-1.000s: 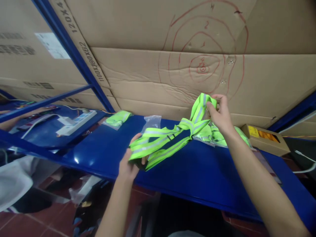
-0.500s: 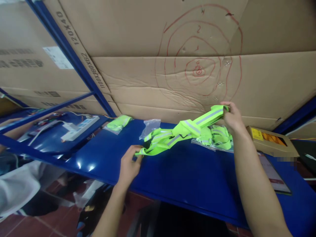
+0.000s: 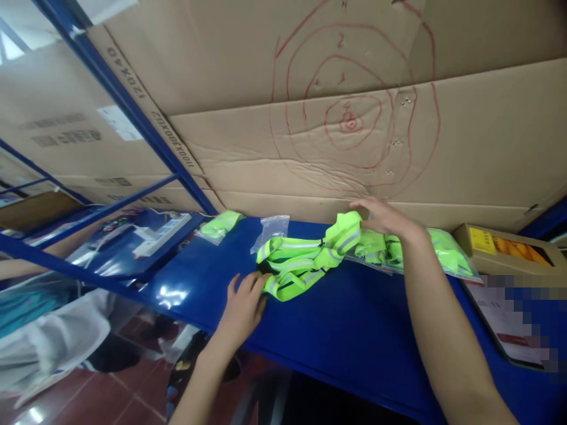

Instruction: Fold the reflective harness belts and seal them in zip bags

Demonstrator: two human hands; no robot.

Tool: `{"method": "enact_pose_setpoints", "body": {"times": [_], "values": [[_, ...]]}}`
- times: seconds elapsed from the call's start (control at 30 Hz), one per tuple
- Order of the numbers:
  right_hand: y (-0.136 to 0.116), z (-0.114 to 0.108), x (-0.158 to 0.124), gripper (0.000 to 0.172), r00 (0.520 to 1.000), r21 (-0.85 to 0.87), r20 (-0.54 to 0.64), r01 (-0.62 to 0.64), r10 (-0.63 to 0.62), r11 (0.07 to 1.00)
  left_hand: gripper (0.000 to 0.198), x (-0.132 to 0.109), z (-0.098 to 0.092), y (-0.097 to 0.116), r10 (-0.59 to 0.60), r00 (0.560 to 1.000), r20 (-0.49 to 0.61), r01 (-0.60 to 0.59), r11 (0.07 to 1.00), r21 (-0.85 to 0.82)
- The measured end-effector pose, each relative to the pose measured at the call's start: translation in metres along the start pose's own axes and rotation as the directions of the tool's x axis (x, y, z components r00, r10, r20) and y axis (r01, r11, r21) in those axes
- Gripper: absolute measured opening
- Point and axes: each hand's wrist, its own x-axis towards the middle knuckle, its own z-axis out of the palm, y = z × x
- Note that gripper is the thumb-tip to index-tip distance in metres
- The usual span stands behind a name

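Observation:
A neon-green reflective strap vest (image 3: 305,260) with silver stripes lies gathered on the blue shelf (image 3: 336,319), its straps looped at the left and bunched into a knot-like wad at the right. My left hand (image 3: 244,304) is open at the lower left end, fingers spread and the fingertips against or just beside the straps. Beside the bunched end, my right hand (image 3: 384,219) is also open, fingers stretched out toward the cardboard. Whether its thumb touches the fabric is hard to see. Behind the right forearm are green vests in clear bags (image 3: 447,251).
An empty-looking clear bag (image 3: 271,230) and a bagged green vest (image 3: 220,225) lie along the back. A cardboard box (image 3: 509,251) and a tablet-like panel (image 3: 505,327) are at right. Left, beyond the blue frame, are a power strip (image 3: 163,235) and another person's arm (image 3: 26,268).
Stretched between both hands before, the vest now lies bunched on the shelf. Both hands have let go; the right end has come down and left. The view has shifted slightly.

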Motion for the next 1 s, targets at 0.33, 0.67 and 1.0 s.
{"method": "enact_pose_setpoints", "body": {"times": [0.33,0.67,1.0], "values": [[-0.079,0.075,-0.017,0.057,0.907,-0.184,0.409,0.191,-0.101,0.964,0.049,-0.021,-0.011,0.035,0.054,0.998,-0.037,-0.056,0.996,-0.064],[-0.079,0.121,-0.008,0.028,0.928,-0.26,0.317,0.282,-0.194,0.923,0.066,-0.047,-0.003,0.044,-0.225,0.95,-0.216,0.192,0.968,-0.164],[-0.08,0.073,0.003,0.044,0.958,0.014,-0.216,0.196,-0.188,0.981,0.067,-0.033,-0.036,0.078,0.084,0.975,0.204,-0.039,0.976,-0.216]]}}
